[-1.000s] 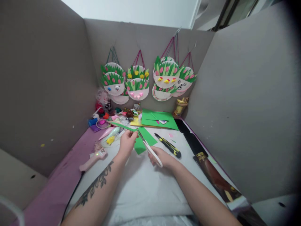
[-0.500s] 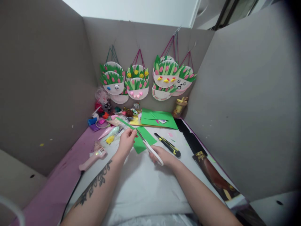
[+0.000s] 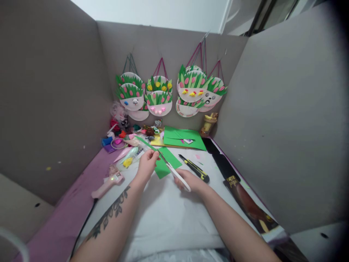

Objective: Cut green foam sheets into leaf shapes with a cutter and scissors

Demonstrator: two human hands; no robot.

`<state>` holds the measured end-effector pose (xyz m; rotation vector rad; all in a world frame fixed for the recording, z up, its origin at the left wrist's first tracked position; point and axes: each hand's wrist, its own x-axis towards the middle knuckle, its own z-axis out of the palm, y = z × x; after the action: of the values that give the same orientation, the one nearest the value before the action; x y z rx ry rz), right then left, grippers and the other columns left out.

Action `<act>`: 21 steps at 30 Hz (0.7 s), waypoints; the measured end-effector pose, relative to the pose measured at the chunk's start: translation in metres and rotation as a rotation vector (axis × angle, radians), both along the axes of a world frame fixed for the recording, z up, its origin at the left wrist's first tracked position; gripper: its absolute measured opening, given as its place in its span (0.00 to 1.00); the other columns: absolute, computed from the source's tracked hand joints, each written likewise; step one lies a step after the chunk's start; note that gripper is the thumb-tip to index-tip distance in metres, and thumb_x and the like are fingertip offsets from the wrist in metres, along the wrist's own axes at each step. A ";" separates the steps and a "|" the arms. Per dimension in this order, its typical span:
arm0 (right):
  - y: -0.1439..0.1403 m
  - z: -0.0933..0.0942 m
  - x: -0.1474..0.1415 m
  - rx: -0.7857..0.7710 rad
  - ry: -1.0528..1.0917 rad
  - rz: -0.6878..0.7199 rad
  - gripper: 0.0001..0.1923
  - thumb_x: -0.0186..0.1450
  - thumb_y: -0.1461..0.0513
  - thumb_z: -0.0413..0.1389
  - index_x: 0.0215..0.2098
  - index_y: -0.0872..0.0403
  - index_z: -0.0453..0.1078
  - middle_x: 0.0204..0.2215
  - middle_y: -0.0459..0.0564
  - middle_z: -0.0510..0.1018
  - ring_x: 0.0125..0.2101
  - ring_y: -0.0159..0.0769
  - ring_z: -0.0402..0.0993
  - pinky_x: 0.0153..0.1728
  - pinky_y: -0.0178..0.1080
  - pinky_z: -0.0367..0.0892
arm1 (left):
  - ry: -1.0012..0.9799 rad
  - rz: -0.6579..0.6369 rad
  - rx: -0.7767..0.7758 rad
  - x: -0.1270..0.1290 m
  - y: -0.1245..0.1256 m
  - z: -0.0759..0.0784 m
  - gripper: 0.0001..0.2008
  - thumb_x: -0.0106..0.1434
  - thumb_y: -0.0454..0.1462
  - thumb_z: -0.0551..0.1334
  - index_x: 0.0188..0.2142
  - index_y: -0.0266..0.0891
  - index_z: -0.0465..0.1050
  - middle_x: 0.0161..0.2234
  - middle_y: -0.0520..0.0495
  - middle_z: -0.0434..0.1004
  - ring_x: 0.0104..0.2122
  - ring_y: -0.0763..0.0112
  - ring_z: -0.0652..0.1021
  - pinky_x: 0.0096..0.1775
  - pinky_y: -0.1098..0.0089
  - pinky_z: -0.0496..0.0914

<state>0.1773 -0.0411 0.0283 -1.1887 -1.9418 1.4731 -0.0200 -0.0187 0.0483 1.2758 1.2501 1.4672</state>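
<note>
Scissors (image 3: 174,171) sit in our right hand (image 3: 191,183), whose fingers are curled shut around the white handles, and the blades point up and to the left. The tips meet the green sheet (image 3: 165,163) just beside our left hand (image 3: 147,165). That hand pinches the sheet's upper left edge between thumb and fingertips, and holds it a little above the white pad (image 3: 169,214). A thin green strip (image 3: 144,142) runs from the pinch up and to the left, over the clutter behind. We cannot tell whether the blades are parted or closed at the paper.

Just right of the scissors, a yellow and black knife (image 3: 195,168) lies slantwise on the pad. Left of our left hand lies a clear bag (image 3: 128,158) with pale shapes in it, and nearer the edge lies a pink glue gun (image 3: 107,183) on the purple mat (image 3: 68,222). Behind the sheet, flat green sheets (image 3: 185,138) rest against the back of the desk, with a heap of small bright scraps (image 3: 122,133) to their left and a small yellowish bottle (image 3: 208,123) to their right. On the back wall hang paper-plate baskets (image 3: 159,96), trimmed with green leaves and pink and yellow buds. A dark book (image 3: 251,207) lies along the right side.
</note>
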 end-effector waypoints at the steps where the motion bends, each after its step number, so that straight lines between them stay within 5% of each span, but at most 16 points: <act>1: 0.000 0.000 0.000 -0.001 -0.001 -0.004 0.08 0.53 0.59 0.55 0.26 0.54 0.61 0.21 0.42 0.67 0.20 0.27 0.64 0.20 0.31 0.60 | -0.001 -0.002 -0.002 0.000 0.000 0.000 0.14 0.54 0.47 0.60 0.24 0.38 0.64 0.20 0.54 0.68 0.20 0.77 0.66 0.21 0.77 0.60; 21: 0.003 0.000 0.004 -0.010 -0.010 0.014 0.05 0.51 0.65 0.54 0.26 0.54 0.61 0.21 0.42 0.70 0.22 0.28 0.66 0.23 0.30 0.61 | 0.008 -0.050 -0.017 0.001 -0.002 0.003 0.15 0.54 0.47 0.61 0.24 0.39 0.64 0.21 0.53 0.70 0.19 0.78 0.65 0.21 0.77 0.59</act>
<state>0.1809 -0.0383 0.0283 -1.1910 -1.9552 1.4879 -0.0194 -0.0211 0.0518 1.2943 1.2248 1.4145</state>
